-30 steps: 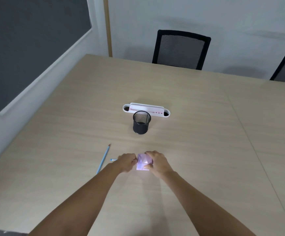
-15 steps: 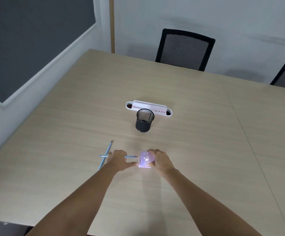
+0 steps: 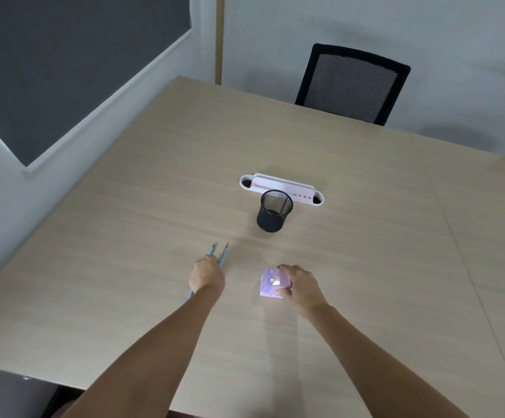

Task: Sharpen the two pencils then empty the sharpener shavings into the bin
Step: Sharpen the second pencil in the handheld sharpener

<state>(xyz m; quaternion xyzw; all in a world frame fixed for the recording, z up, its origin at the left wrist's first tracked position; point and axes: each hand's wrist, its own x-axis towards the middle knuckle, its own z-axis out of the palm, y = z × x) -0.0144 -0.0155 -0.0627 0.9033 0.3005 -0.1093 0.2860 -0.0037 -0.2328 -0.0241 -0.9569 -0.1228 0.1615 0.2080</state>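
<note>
1. Two blue pencils (image 3: pixel 218 257) lie side by side on the desk (image 3: pixel 366 267) under the left hand (image 3: pixel 206 277); its grip cannot be told
2. Right hand (image 3: pixel 301 285) grasps the purple sharpener (image 3: pixel 271 282), near the black mesh bin (image 3: pixel 274 210)

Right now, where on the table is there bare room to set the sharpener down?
Bare table lies right of the right hand and the purple sharpener, and along the near edge between the forearms. It is tighter between the left hand on the two pencils and the mesh cup, with the white tray behind.
</note>
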